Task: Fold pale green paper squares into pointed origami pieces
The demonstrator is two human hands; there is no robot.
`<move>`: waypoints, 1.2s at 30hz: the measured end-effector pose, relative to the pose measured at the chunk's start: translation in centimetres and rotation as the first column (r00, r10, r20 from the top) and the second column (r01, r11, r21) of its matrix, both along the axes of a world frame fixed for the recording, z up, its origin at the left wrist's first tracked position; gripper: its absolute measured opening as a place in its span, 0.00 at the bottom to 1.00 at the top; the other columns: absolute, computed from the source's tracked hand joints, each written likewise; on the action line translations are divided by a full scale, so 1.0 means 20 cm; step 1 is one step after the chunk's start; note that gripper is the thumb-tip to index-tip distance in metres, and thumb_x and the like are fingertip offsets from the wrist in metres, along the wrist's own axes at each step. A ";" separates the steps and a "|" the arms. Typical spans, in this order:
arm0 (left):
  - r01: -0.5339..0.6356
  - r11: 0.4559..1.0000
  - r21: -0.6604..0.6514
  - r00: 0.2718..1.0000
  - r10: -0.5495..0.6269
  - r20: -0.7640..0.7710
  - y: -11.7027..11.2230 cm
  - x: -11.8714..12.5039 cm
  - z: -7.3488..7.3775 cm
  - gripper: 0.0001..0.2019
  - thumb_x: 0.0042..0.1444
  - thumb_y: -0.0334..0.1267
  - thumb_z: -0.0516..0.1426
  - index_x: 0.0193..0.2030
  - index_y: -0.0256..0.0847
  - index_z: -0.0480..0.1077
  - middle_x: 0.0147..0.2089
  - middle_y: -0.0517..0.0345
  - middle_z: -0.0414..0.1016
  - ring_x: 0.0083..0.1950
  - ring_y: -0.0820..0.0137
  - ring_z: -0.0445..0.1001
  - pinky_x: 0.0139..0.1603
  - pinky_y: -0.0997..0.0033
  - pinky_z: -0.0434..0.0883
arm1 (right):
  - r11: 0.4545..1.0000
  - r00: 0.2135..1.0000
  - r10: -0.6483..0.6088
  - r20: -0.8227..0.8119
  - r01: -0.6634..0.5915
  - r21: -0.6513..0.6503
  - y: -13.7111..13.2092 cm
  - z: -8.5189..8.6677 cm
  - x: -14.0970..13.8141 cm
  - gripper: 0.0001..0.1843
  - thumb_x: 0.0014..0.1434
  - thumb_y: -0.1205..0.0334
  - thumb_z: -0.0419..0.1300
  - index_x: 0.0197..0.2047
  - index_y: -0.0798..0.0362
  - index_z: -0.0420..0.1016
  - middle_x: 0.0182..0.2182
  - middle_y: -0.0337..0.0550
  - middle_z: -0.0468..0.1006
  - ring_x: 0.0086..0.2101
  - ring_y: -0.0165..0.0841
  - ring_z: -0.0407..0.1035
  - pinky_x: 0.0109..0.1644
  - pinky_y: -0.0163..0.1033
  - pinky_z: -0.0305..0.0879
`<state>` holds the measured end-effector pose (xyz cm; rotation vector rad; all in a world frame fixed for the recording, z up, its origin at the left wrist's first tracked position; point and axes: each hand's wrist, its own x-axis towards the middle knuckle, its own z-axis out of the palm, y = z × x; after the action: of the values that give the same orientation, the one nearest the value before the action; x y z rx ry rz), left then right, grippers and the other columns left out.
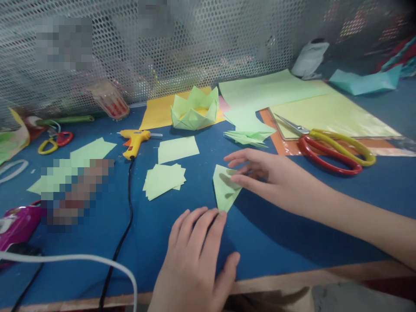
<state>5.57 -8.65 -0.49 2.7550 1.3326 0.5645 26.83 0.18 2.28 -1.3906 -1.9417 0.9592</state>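
A folded piece of light green paper (221, 189) lies on the blue tabletop between my hands. My left hand (196, 255) rests palm down with its fingers stretched out, a fingertip touching the paper's lower corner. Over the paper's right side hovers my right hand (260, 172), its fingers loosely curved and the thumb apart from them. Whether the right thumb tip touches the paper, I cannot tell. To the left are a small stack of green paper pieces (165, 180) and another green paper sheet (178, 149). Behind the right hand sits a pile of folded green pieces (248, 137).
A yellow glue gun (135, 141) with a black cord lies left. A green paper crown-like ring (195, 110) stands at the back. Large scissors (331, 149) rest at right on wrapped paper sheets (338, 112). A white cable (81, 257) crosses the front left; perforated metal (195, 43) borders the back.
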 end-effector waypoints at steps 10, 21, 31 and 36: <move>0.052 0.996 -0.067 0.999 -0.051 0.020 0.01 0.00 0.03 0.19 0.64 0.37 0.53 0.61 0.41 0.64 0.61 0.55 0.68 0.63 0.61 0.63 0.63 0.57 0.61 | 0.979 0.958 0.061 0.281 -0.113 0.171 0.02 -0.10 0.02 0.20 0.60 0.47 0.59 0.49 0.51 0.73 0.57 0.52 0.67 0.59 0.48 0.57 0.60 0.60 0.59; 0.066 0.997 -0.035 0.997 -0.064 0.050 -0.01 0.00 0.01 0.16 0.64 0.35 0.53 0.57 0.38 0.66 0.58 0.48 0.70 0.59 0.58 0.66 0.57 0.54 0.67 | 0.964 0.965 0.261 0.015 -0.260 -0.051 -0.04 0.00 -0.02 0.11 0.60 0.58 0.57 0.46 0.49 0.70 0.44 0.45 0.71 0.35 0.30 0.69 0.36 0.37 0.70; -0.002 0.995 -0.101 0.997 0.010 0.075 -0.02 0.03 0.02 0.17 0.64 0.38 0.53 0.58 0.37 0.64 0.54 0.48 0.72 0.54 0.57 0.68 0.53 0.53 0.68 | 0.960 0.982 0.044 -0.186 -0.093 -0.263 -0.09 -0.03 -0.02 0.22 0.54 0.60 0.63 0.51 0.49 0.65 0.34 0.37 0.65 0.32 0.27 0.67 0.35 0.34 0.70; 0.025 0.998 -0.060 0.996 -0.020 0.083 -0.01 0.03 0.04 0.15 0.66 0.37 0.50 0.56 0.35 0.66 0.51 0.48 0.73 0.52 0.57 0.69 0.49 0.54 0.69 | 0.977 0.988 0.051 -0.147 -0.079 -0.197 -0.10 -0.04 0.00 0.16 0.54 0.65 0.59 0.48 0.49 0.66 0.33 0.37 0.67 0.30 0.27 0.67 0.33 0.34 0.69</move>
<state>6.22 -8.90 0.36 2.6636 1.2783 0.6190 26.83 -1.79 1.38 -1.3344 -1.8351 1.2813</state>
